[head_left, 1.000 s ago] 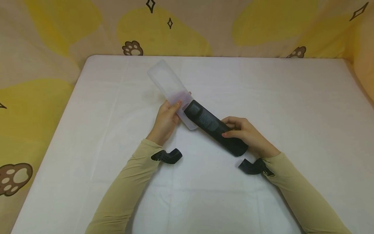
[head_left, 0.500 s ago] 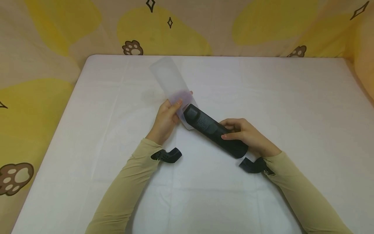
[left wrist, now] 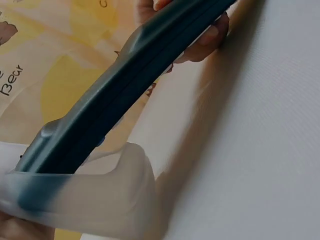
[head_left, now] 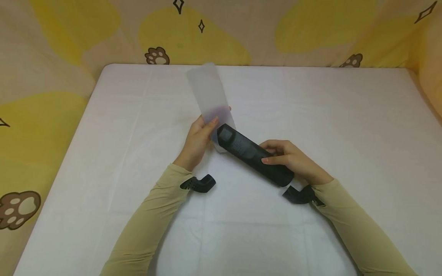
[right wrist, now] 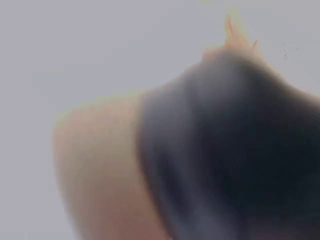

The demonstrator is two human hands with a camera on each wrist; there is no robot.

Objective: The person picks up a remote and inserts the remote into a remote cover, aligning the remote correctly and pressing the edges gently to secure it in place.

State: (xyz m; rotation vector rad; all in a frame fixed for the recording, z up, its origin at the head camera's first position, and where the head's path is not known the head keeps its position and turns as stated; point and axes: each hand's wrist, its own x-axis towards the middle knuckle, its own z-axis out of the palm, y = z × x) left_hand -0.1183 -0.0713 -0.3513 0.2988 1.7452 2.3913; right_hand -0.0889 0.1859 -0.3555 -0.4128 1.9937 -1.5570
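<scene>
In the head view my left hand (head_left: 198,140) grips a long translucent plastic cover (head_left: 208,88), thumb in front and the other fingers behind. My right hand (head_left: 290,159) holds a long dark remote control (head_left: 253,153) by its lower right end, with thumb and fingers on its opposite edges. The remote's far end overlaps the lower part of the cover. From the left wrist, the remote (left wrist: 115,85) slants down, its tip seen through the wall of the cover (left wrist: 110,200). Small buttons peek out on its underside. The right wrist view is blurred, with a large dark shape close up.
A white table (head_left: 262,237) lies under both hands. Behind it hangs a yellow and beige patterned cloth (head_left: 310,30). Black wrist mounts stick out from the left sleeve (head_left: 198,184) and the right sleeve (head_left: 300,194).
The cover has swung clockwise to stand more upright in the left hand. The remote's far end has dipped slightly toward the near side. Both hands keep their holds.
</scene>
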